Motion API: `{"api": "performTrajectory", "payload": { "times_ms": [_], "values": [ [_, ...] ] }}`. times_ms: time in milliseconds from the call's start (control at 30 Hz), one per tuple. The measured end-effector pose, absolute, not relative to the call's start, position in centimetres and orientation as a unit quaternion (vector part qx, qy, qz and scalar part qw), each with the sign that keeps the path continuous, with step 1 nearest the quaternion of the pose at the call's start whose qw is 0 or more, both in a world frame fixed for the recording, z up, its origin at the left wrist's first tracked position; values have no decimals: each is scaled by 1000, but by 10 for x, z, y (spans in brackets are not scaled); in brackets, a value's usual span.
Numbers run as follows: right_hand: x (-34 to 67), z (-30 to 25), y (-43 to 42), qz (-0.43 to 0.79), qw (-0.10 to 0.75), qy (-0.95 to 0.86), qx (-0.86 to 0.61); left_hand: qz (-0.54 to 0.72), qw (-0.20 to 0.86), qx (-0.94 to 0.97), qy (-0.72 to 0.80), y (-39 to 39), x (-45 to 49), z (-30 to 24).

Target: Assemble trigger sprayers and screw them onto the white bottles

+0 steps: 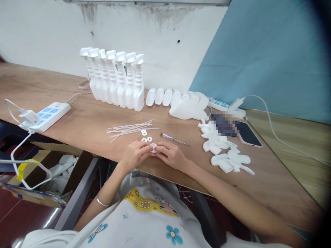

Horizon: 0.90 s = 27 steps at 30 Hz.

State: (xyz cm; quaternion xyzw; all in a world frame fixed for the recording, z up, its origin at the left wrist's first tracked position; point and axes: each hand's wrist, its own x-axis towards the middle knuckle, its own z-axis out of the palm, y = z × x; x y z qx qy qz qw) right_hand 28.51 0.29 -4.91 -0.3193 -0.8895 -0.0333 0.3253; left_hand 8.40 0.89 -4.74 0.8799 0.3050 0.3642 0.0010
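Observation:
My left hand [136,153] and my right hand [172,155] meet at the near edge of the wooden table [85,120], fingers curled together around a small white round cap [153,147]. Both hands pinch it between their fingertips. Just beyond them lie three white washers [145,135] and a bundle of thin white tubes [129,129]. A small screwdriver [173,138] lies to the right of the washers.
A row of white spray bottles [115,79] stands at the back, with bottles lying flat [178,100] beside them. White trigger parts [224,153] are piled at right near a phone [247,134]. Power strips [45,115] sit left and back right. A cardboard box [51,165] is below the table.

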Motion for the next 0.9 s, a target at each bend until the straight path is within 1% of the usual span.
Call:
{"api": "performTrajectory", "payload": {
  "times_ms": [133,367,533,633,900],
  "values": [
    [283,-50,4,-14,331,-886,-325,377,5,877,298,9,85,-45],
    [281,-48,3,-30,312,-888,-338,320,-6,889,328,8,84,-37],
    [283,-54,2,-60,350,-884,-305,300,-44,879,368,0,91,-34],
    [284,-57,3,-55,368,-871,-320,289,-55,874,387,-5,95,-31],
    [281,-55,2,-53,362,-866,-340,273,-3,856,439,-7,99,-31]
  ]
}}
